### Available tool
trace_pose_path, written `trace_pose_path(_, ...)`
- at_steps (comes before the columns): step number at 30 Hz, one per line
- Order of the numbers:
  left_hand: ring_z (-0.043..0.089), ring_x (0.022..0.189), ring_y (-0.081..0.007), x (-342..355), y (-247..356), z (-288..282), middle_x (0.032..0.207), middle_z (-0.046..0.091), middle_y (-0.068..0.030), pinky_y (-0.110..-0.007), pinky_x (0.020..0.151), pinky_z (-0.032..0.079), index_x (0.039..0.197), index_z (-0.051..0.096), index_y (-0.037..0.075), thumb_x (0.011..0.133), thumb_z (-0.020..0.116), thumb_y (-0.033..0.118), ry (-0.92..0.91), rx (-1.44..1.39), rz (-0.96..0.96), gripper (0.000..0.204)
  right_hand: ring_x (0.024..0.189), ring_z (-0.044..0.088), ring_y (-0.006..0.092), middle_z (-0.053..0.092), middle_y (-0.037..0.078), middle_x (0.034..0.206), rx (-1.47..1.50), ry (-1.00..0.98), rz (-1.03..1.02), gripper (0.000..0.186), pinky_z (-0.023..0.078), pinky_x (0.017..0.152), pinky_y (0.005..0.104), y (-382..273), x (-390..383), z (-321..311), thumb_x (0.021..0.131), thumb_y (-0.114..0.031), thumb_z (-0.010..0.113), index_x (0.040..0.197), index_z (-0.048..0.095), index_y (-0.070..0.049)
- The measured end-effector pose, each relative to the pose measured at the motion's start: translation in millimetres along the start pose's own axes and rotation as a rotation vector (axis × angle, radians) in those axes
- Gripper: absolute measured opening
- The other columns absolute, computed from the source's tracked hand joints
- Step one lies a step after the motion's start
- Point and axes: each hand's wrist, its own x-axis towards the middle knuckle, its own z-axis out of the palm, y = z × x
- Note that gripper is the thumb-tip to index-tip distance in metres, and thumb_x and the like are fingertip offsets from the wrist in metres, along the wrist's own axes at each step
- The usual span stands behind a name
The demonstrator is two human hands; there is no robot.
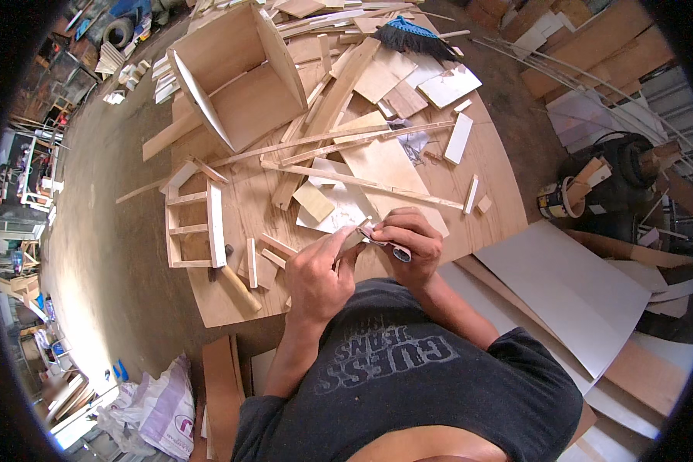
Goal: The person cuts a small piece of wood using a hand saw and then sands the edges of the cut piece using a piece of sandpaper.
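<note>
Both hands are working together above the table's near edge, right in front of the black shirt (12 = away from the person). Left hand (319, 279) is pinching with thumb and forefinger at the 10 o'clock end of a small pale piece (401, 253); right hand (412, 242) is closing its fingers over the rest. Piece is lying between the hands, long axis running about 10 to 4, rolled-looking end pointing to 4 under the right fingers. Can't tell if it's one part or two; fingers are covering the middle.

Plywood tabletop (500, 189) is carrying lots of offcuts. At 12, thin wooden strips (362, 184) are crossing roughly 9 to 3, with a thick plank (327, 112) running 7 to 1 beneath. White block (458, 139) is lying between 1 and 2; blue-topped brush (416, 38) just past 12. Open wooden box (263, 104) is sitting near 11, small runged frame (216, 223) at 9, hammer (241, 289) between 8 and 9.

Room: pale sheet (566, 289) is resting on stacked boards past 3, bucket (560, 202) is holding wood scraps between 2 and 3. Plastic bag (165, 408) is slumping near 8; tyre (118, 32) is sitting at 10. Floor (108, 200) is catching strong light toward 8.
</note>
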Motion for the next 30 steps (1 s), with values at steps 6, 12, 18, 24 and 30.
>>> trace_pose_path(6, 0.074, 0.074, -0.0342, -3.6, 3.5, 6.9, 0.09, 0.075, -0.019, -0.04, 0.062, 0.056, 0.115, 0.073, -0.001, 0.09, 0.076, 0.006, 0.003, -0.068, -0.082, 0.026, 0.088, 0.071, 0.0241, 0.075, 0.005, 0.093, -0.075, 0.009, -0.048, 0.028, 0.058, 0.077, 0.0346, -1.2, 2.2, -2.1, 0.072, -0.003, 0.085, 0.099, 0.082, -0.013)
trace_pose_path(12, 0.075, 0.073, -0.0337, -10.9, -3.6, 12.0, 0.089, 0.075, -0.0204, -0.039, 0.062, 0.057, 0.114, 0.073, -0.003, 0.09, 0.077, 0.006, 0.014, -0.097, -0.164, 0.026, 0.086, 0.071, 0.0244, 0.075, 0.005, 0.092, -0.089, -0.002, -0.022, 0.031, 0.058, 0.076, 0.0354, 0.6, -2.6, -1.3, 0.072, -0.003, 0.086, 0.1, 0.082, -0.015)
trace_pose_path(18, 0.075, 0.074, -0.0344, -8.7, -2.2, 11.6, 0.09, 0.075, -0.0207, -0.04, 0.062, 0.057, 0.113, 0.073, -0.004, 0.093, 0.076, 0.01, -0.013, -0.059, -0.152, 0.025, 0.086, 0.07, 0.0242, 0.075, 0.004, 0.092, -0.065, 0.032, 0.058, 0.03, 0.058, 0.076, 0.0353, 7.0, -14.7, -1.9, 0.072, -0.004, 0.086, 0.099, 0.083, -0.016)
trace_pose_path(24, 0.075, 0.076, -0.0354, -8.5, -0.2, 10.8, 0.09, 0.075, -0.0209, -0.041, 0.063, 0.056, 0.113, 0.073, -0.004, 0.094, 0.074, 0.01, -0.034, -0.016, -0.098, 0.024, 0.085, 0.07, 0.0238, 0.075, 0.004, 0.091, -0.094, 0.034, -0.027, 0.03, 0.058, 0.075, 0.0351, 4.0, -9.1, -2.4, 0.071, -0.005, 0.086, 0.099, 0.083, -0.015)
trace_pose_path(30, 0.076, 0.081, -0.0354, -8.0, 7.4, 11.6, 0.094, 0.075, -0.0216, -0.04, 0.065, 0.057, 0.113, 0.072, -0.004, 0.093, 0.074, 0.006, 0.005, -0.132, -0.145, 0.023, 0.086, 0.07, 0.0245, 0.075, 0.004, 0.091, -0.118, 0.028, -0.049, 0.028, 0.058, 0.075, 0.0354, -4.1, -0.6, -8.7, 0.071, -0.005, 0.086, 0.097, 0.083, -0.015)
